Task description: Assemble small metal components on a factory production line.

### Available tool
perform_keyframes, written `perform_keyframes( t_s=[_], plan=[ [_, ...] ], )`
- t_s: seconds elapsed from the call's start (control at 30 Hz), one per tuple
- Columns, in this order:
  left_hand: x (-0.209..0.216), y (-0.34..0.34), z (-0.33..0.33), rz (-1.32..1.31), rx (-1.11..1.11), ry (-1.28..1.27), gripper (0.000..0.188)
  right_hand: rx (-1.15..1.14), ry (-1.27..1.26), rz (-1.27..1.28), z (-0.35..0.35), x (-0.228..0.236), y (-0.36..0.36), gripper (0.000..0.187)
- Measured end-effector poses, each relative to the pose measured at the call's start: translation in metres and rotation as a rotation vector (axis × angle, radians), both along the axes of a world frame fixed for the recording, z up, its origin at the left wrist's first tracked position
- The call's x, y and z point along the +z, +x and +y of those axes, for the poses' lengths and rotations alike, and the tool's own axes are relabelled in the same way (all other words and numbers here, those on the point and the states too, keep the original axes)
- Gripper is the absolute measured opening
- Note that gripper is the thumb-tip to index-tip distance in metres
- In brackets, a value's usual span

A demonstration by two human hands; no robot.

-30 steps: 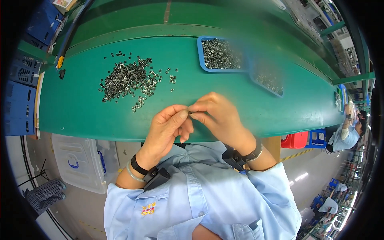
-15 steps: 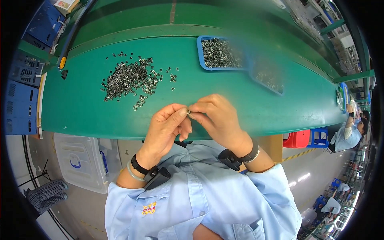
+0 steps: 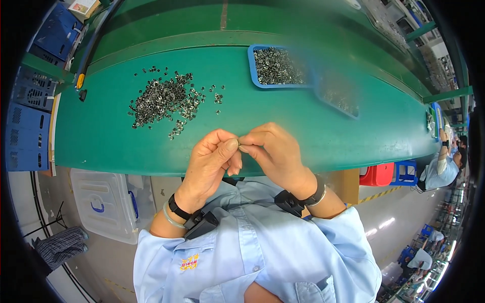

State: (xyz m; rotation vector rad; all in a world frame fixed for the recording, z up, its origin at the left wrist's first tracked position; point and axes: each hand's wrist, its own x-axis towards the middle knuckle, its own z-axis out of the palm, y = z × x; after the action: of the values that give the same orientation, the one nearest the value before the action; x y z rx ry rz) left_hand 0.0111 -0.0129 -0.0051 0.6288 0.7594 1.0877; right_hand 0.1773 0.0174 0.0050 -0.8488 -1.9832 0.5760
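Above the near edge of the green table, my left hand (image 3: 212, 154) and my right hand (image 3: 275, 151) meet fingertip to fingertip. Thumb and forefinger of each are pinched on one small metal part (image 3: 239, 144), which the fingertips mostly cover. My left hand's other fingers curl loosely below it. Farther off to the left lies a loose pile of small black and silvery metal pieces (image 3: 161, 101), with several strays on its right side. Beyond my right hand stands a blue tray (image 3: 281, 86) full of similar small pieces.
A second blue tray (image 3: 348, 116), blurred, adjoins the first on its right. Blue crates (image 3: 28, 136) stand at the table's left end. Below the near edge are a clear plastic box (image 3: 103, 202), a cardboard box (image 3: 347, 184) and a red stool (image 3: 376, 175). Another person (image 3: 440, 169) sits far right.
My hands stay pinched together in nearly the same place. The metal part shows less between the fingertips than before, and my right hand sits slightly lower.
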Motion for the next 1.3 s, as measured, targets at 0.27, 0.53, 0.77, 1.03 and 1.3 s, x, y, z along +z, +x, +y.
perform_keyframes(
  t_s=[0.27, 0.53, 0.77, 1.03, 1.3],
  plan=[
    [-0.013, 0.003, 0.004, -0.08, -0.01, -0.017, 0.018, -0.012, -0.046, -0.015, 0.004, -0.009, 0.001, 0.019],
    [0.012, 0.001, 0.004, 0.019, 0.025, -0.057, 0.018, 0.034, -0.058, 0.057, 0.006, -0.006, 0.004, 0.017],
    [0.002, 0.007, 0.002, -0.399, -0.058, -0.039, 0.015, 0.091, -0.212, 0.277, -0.001, -0.002, 0.0, 0.013],
    [0.003, 0.004, 0.003, -0.351, -0.074, -0.038, 0.014, 0.081, -0.126, 0.173, 0.001, -0.004, 0.001, 0.013],
    [0.008, -0.001, 0.003, -0.22, -0.049, -0.04, 0.015, 0.099, -0.104, 0.202, 0.002, -0.013, -0.003, 0.013]
  ],
)
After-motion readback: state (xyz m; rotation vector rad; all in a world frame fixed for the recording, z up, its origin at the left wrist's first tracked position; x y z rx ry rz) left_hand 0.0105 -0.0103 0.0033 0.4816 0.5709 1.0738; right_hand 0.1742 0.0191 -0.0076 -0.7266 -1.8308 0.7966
